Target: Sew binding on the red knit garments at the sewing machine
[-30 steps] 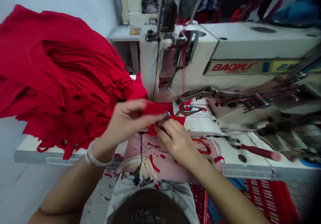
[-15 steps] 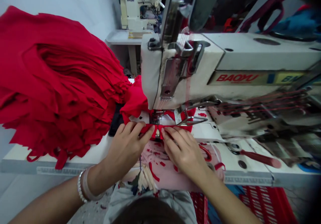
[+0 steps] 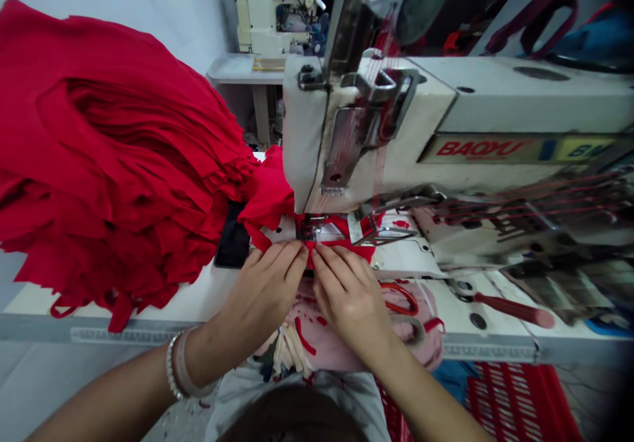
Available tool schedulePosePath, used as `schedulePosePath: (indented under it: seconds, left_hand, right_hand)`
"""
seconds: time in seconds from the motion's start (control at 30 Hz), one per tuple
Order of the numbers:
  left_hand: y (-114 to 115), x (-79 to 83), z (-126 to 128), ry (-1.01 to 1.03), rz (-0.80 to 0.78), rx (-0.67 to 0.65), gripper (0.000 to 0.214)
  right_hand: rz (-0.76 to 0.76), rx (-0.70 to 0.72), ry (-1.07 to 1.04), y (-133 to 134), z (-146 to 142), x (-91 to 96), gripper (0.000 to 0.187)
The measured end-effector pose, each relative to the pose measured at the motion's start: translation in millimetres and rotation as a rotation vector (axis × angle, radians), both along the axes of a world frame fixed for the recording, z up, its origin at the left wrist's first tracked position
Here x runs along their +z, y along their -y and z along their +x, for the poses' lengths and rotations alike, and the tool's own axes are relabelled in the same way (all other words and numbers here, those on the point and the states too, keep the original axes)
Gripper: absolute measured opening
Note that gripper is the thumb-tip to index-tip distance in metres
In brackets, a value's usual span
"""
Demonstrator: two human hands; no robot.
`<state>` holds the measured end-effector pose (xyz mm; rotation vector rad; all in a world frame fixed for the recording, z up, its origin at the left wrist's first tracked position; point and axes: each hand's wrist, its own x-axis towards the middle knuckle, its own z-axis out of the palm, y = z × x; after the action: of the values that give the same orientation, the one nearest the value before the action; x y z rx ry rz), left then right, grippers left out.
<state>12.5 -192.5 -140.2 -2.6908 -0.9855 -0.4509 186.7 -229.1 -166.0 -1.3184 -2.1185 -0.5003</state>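
In the head view, both forearms come in from the bottom corners and angle inward, so that the hands meet near the middle of the frame. The left hand (image 3: 272, 280) lies back up, its wrist low and left of centre, fingers together and bent forward, pointing to the upper right. A beaded bracelet (image 3: 171, 366) and a pale band (image 3: 184, 368) circle that wrist. The right hand (image 3: 349, 290) mirrors it, knuckles raised, fingers close together and slanting to the upper left. The two sets of fingertips are just beside each other, and each hand is closed on the red cloth piece (image 3: 310, 253), holding it by the near edge; the thumbs are largely hidden.

The cloth lies at the centre of the frame, just below the presser foot (image 3: 310, 228) of the sewing machine (image 3: 515, 108), and part of it shows beyond the right fingers. Left of the left hand, a dark flat object (image 3: 232, 238) sits beside the large red fabric pile (image 3: 123, 158) filling the upper left. Right of the right hand, at lower right of centre, is a red loop handle (image 3: 403, 302) on pink cloth (image 3: 341, 356).
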Motion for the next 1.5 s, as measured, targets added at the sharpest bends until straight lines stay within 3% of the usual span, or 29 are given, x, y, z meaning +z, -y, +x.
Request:
schedulePosePath:
  seconds: [0.27, 0.83, 1.03, 1.5]
  left_hand:
    - [-3.2, -3.0, -3.0, 0.042, -0.003, -0.019, 0.037]
    - [-7.3, 0.3, -4.3, 0.052, -0.043, -0.041, 0.036]
    - [-9.2, -0.6, -1.6, 0.007, 0.023, -0.030, 0.038]
    - [-17.5, -2.6, -0.4, 0.079, 0.020, -0.075, 0.031]
  right_hand:
    - [-0.033, -0.009, 0.047, -0.1, 3.2, 9.2, 0.029]
    - [-0.050, 0.018, 0.062, -3.5, 6.3, 9.9, 0.029]
    - [-0.065, -0.026, 0.058, -8.2, 4.9, 10.1, 0.031]
    - [-0.113, -0.010, -0.092, -21.5, 3.2, 5.1, 0.027]
